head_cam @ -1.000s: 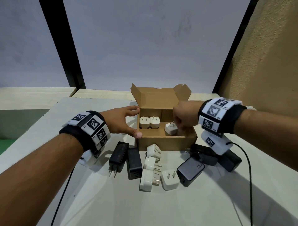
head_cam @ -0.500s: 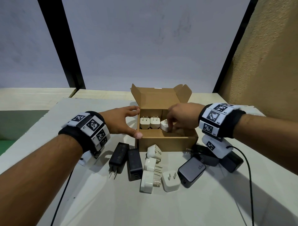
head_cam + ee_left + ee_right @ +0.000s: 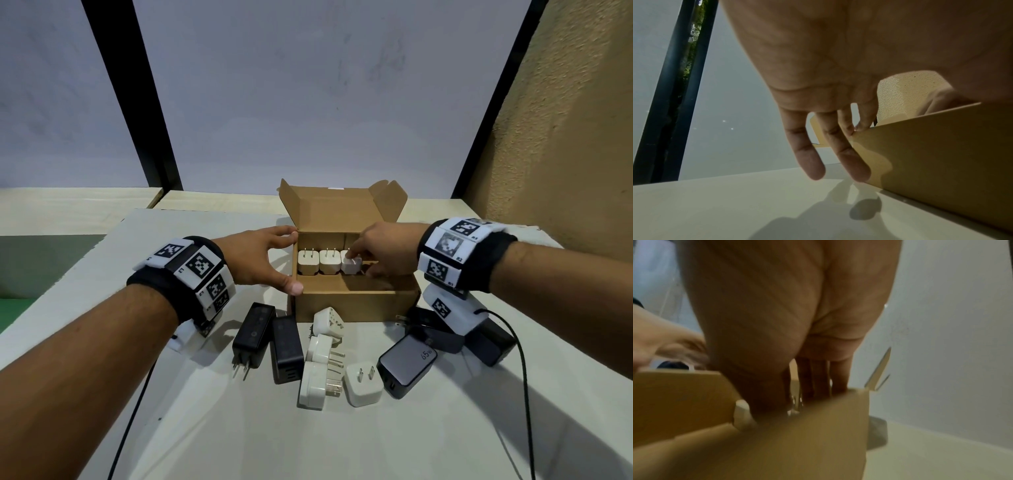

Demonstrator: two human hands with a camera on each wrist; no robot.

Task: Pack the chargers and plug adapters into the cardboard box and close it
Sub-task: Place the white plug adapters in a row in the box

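The open cardboard box (image 3: pixel 356 305) stands mid-table with its lid up. Two white chargers (image 3: pixel 318 263) stand prongs-up in its back row. My right hand (image 3: pixel 363 263) reaches into the box and pinches a third white charger (image 3: pixel 349 269) right beside them. My left hand (image 3: pixel 291 261) rests against the box's left wall, thumb at the front corner. In the left wrist view its fingers (image 3: pixel 838 154) lie straight down the box side (image 3: pixel 941 162). The blurred right wrist view has the right hand's fingers (image 3: pixel 818 378) inside the box (image 3: pixel 797 443), by the white charger (image 3: pixel 742 415).
Loose on the table in front of the box lie two black chargers (image 3: pixel 270 339), three white plug adapters (image 3: pixel 322 347), a white cube charger (image 3: pixel 363 383), a grey 65W charger (image 3: pixel 407 363) and two more black chargers (image 3: pixel 489 346). Wrist-camera cables trail over the tabletop.
My right hand has carried the third white charger left and back inside the box, up against the other two. My left hand has stayed on the box's left side.
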